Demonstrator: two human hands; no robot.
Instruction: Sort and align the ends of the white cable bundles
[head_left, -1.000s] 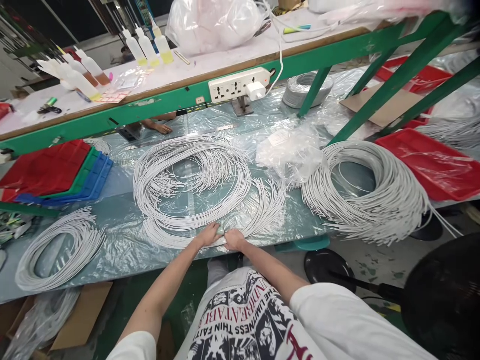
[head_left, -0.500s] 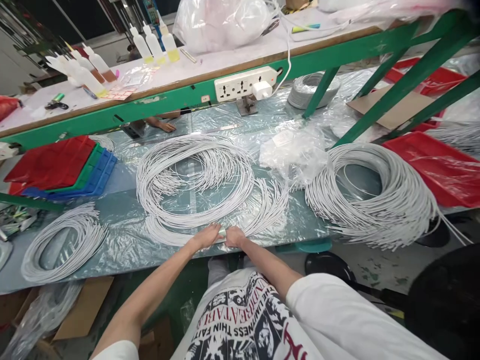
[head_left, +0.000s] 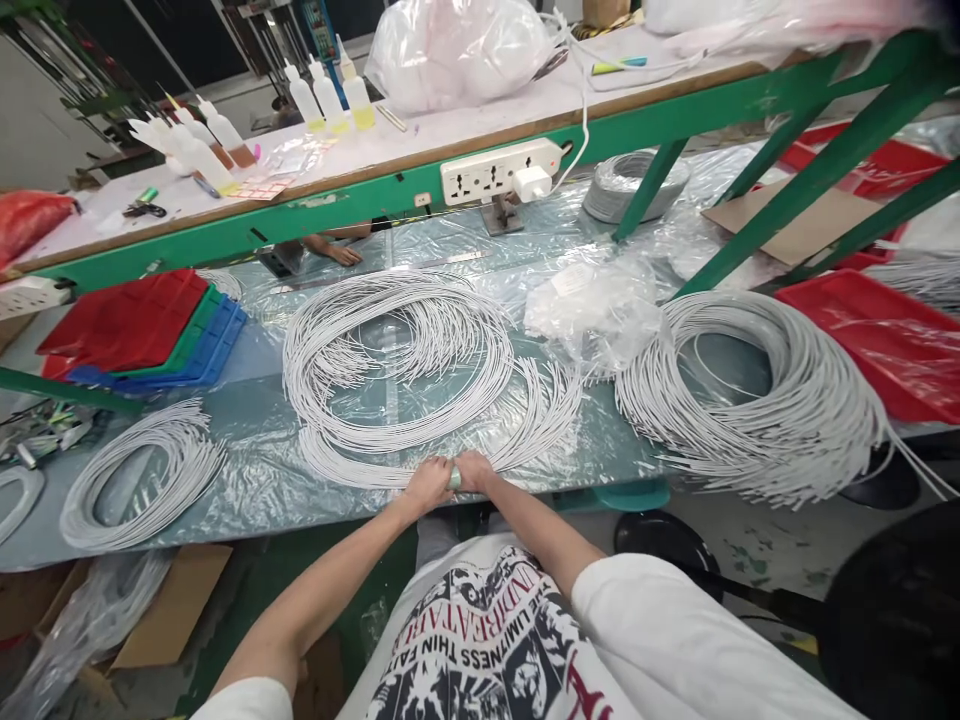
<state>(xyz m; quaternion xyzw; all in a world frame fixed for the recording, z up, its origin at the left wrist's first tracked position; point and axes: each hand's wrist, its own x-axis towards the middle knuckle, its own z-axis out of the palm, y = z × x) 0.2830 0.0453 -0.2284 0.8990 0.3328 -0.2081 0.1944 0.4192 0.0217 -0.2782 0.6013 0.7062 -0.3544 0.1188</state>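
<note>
Wire bundle [head_left: 341,465], white, one: curved along the near edge of the desk [head_left: 259,450]. Left hand [head_left: 430,482]: closed round the bundle. Right hand [head_left: 473,472]: likewise closed round it, just beside the left. Green strip [head_left: 454,478], pale: between both hands. Large coil [head_left: 405,432], white: directly behind the bundle. Small coil [head_left: 139,485]: far left.

Left arm [head_left: 322,598] and right arm [head_left: 546,527] reach forward, converging — left hand [head_left: 430,482], right hand [head_left: 472,472] side by side, both curled.
</note>
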